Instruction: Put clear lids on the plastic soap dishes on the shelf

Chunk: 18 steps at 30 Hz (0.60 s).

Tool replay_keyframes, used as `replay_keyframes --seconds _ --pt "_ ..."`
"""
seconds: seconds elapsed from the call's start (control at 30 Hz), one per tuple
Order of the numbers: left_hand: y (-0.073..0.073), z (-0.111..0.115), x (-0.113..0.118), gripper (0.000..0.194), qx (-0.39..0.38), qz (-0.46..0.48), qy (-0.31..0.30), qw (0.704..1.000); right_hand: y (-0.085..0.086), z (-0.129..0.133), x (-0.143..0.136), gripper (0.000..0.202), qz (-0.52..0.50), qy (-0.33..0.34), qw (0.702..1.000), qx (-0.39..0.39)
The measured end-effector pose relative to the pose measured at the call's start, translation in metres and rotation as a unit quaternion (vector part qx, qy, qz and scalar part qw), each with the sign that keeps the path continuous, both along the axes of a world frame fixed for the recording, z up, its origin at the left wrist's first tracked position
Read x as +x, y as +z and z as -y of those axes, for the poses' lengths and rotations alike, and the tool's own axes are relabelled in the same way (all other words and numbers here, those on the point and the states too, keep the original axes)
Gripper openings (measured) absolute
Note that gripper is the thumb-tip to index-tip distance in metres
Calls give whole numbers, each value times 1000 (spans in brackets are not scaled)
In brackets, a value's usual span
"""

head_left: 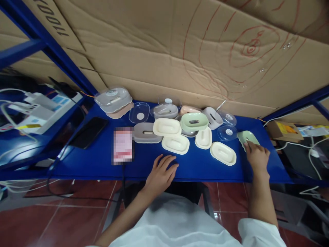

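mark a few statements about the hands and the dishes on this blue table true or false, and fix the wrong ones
1. The right hand touches a light green dish near the right end of the blue table. True.
2. The left hand grips a cream dish. False: the left hand holds nothing and is at the table's near edge.
3. A second light green dish sits among the dishes in the middle. True.
4. The device with the pixelated screen lies to the right of the left hand. False: that device lies to its left.
5. The cardboard behind the table bears a red drawing. True.
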<state>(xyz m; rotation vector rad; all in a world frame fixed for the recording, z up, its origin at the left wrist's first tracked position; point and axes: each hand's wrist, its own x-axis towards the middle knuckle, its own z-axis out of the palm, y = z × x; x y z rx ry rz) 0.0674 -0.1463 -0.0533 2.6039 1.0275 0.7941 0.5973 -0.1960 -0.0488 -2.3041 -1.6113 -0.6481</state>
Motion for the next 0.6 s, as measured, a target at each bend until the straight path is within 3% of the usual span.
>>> replay_keyframes --seconds 0.13,0.23,0.3,0.4,0.5,0.6 --pt "0 -1 1 25 -3 4 5 1000 7 -9 -4 43 13 -19 999 25" --pt "0 3 3 24 -3 17 11 1000 13 -23 -24 46 14 -17 998 58" --pt "2 6 0 25 3 47 9 999 17 -33 -47 40 9 31 998 55" --pt "13 1 -19 31 34 91 6 995 22 -48 -88 34 -5 182 983 11" --pt "38 -36 -62 41 91 73 51 992 26 -57 -117 37 -31 257 966 -5" --pt "66 -111 -114 44 115 41 165 979 26 -58 -132 41 -69 247 966 15"
